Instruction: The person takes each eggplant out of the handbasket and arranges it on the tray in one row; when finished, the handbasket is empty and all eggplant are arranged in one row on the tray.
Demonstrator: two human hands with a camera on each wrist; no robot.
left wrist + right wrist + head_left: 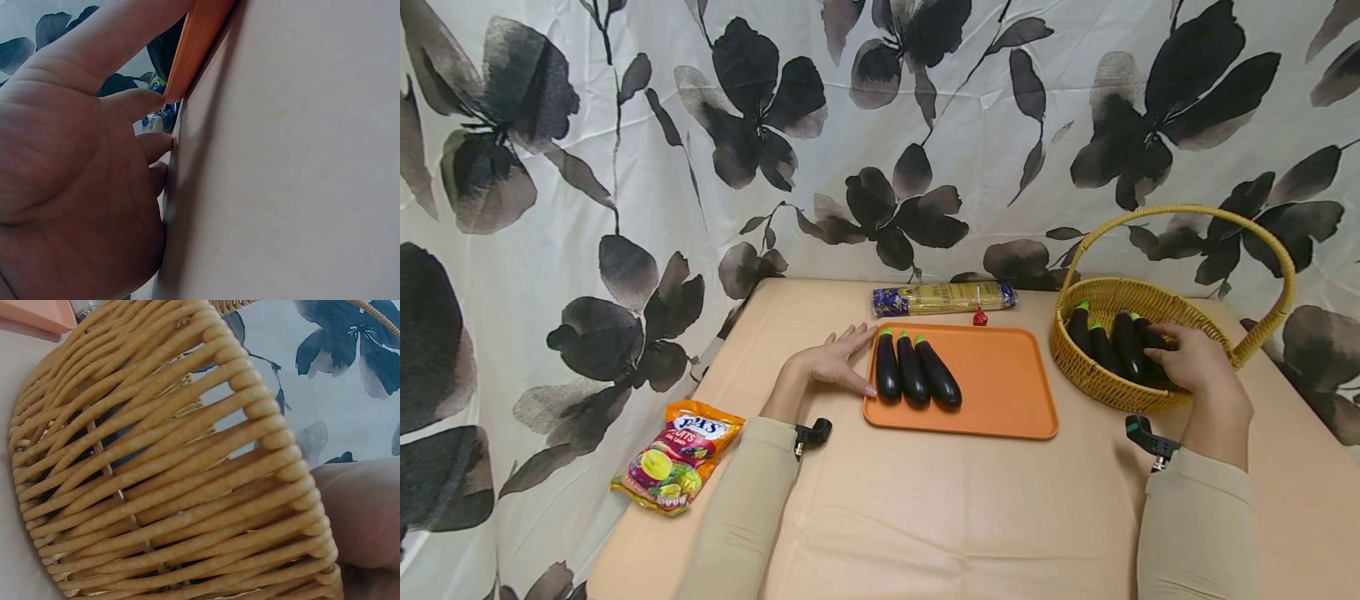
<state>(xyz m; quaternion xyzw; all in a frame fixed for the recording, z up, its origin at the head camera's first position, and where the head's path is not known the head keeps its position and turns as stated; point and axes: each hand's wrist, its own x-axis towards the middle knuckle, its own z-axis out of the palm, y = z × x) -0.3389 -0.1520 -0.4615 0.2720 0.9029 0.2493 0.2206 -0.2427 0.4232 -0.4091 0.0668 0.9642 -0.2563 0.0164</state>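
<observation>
Left hand (831, 365): at the left edge of the orange tray (1003, 387); fingers extended and spread apart, thumb against the tray edge. Three eggplants (914, 375) lie side by side on the left half of the tray, green ends toward the far edge.

Right hand (1202, 362): inside the wicker basket (1084, 371), over its right rim, fingers bent at the rightmost eggplant (1147, 340). Fingertips are partly hidden; whether they are clamped on it cannot be told. At least three more eggplants lie in the basket, to its left.

The bench (962, 508) also carries a pasta packet (951, 299) beyond the tray, a small red item (980, 317) between them, and a candy bag (679, 458) at the left edge.
</observation>
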